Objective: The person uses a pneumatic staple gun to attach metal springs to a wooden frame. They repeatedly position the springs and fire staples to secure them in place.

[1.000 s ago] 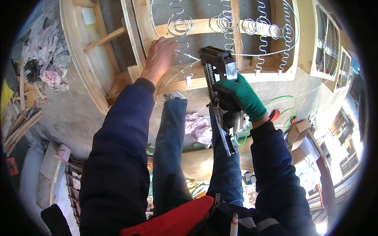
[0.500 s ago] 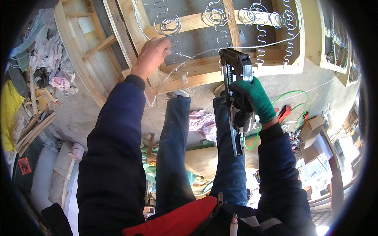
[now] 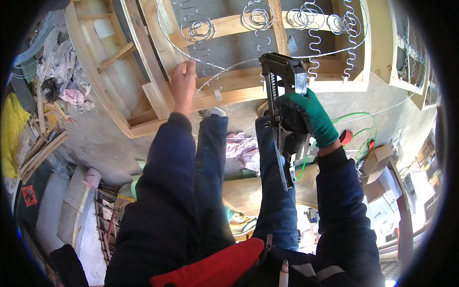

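Note:
My right hand point(image 3: 315, 117), in a green glove, is wrapped round the grip of a black nail gun point(image 3: 282, 64). The gun stands upright in front of the frame's near rail, its long magazine running down past my right knee. My bare left hand point(image 3: 182, 86) is closed at the left end of the wooden frame point(image 3: 239, 95), against a pale twisted cord point(image 3: 165, 36). Its fingertips meet the cord, though the grip itself is partly hidden. The cord loops over the frame and crosses itself beside that hand. Zigzag springs point(image 3: 313, 48) and coil springs point(image 3: 201, 29) span the frame.
A second wooden frame point(image 3: 98, 57) adjoins at the left, another with springs point(image 3: 406, 57) at the right. A green hose point(image 3: 370, 126) curls on the floor. Pink cloth point(image 3: 241, 148) lies between my legs. Scrap wood point(image 3: 45, 155) is piled left, a cardboard box point(image 3: 377, 160) right.
My left hand has moved down and slightly left, turning more upright, and the cord beside it has shifted. The nail gun in my right hand has shifted slightly up and left.

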{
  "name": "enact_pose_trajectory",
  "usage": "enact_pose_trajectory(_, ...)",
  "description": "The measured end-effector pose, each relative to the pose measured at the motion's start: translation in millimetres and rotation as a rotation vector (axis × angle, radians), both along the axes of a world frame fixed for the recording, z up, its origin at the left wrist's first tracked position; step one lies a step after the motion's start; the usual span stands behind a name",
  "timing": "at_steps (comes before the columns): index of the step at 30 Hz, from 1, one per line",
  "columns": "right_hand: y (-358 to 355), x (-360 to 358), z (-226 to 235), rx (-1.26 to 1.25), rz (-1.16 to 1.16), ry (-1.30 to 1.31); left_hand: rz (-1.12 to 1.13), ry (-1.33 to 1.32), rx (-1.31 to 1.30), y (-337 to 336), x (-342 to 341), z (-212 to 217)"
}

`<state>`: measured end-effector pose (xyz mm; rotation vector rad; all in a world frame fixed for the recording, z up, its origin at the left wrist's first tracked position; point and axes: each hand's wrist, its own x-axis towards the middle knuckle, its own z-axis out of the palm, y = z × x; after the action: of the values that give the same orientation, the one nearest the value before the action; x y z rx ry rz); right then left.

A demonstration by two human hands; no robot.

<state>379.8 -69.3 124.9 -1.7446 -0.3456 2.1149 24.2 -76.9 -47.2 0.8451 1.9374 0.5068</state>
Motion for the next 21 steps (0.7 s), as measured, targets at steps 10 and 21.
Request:
enact_pose_trajectory(10, 4, -40, -13, -0.061, 0.163, 0.076, 0.145, -0.459, -0.447, 49, 6, -1)
enact_pose_trajectory(21, -3, -64, -6, -0.037, 0.19, -0.008, 0.086, -0.296, -0.14, 9, 18, 9)
